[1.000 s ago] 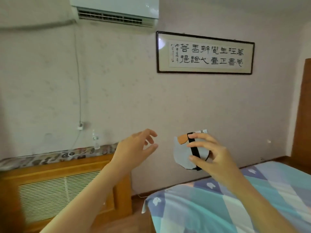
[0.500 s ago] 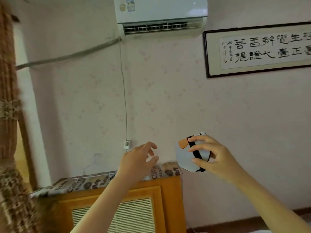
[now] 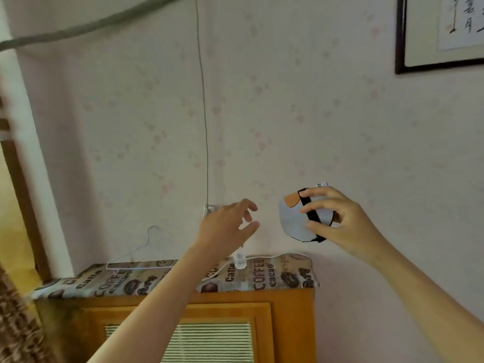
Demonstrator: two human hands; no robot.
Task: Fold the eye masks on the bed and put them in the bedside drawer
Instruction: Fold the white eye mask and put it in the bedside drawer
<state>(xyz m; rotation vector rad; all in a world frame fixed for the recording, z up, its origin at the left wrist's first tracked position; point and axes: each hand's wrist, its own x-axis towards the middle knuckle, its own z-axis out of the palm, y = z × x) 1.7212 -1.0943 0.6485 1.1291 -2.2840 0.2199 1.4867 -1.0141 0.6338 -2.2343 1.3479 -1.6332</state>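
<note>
Folded eye mask [image 3: 296,221] pinched midair, right hand [image 3: 337,221].
Left hand [image 3: 227,226], at nine o'clock, relaxed, empty; loosened pinch could unfold the mask.

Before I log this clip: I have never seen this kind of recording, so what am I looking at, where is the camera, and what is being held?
No machine here: a person works with bare hands, and the one camera sits on their head, so both arms reach into the picture from below.

The right hand holds a folded eye mask in the air, fingers curled round it. The mask is pale grey with an orange patch and a black strap. The left hand is raised beside it, fingers loosely spread, holding nothing.

Behind them is a wall. Below stands a wooden cabinet with a coffee-print cloth on top. On the cloth lie a wire hanger, a small clear bottle and a white cable. A framed picture hangs top right.

Neither bed nor drawer is in view now.
</note>
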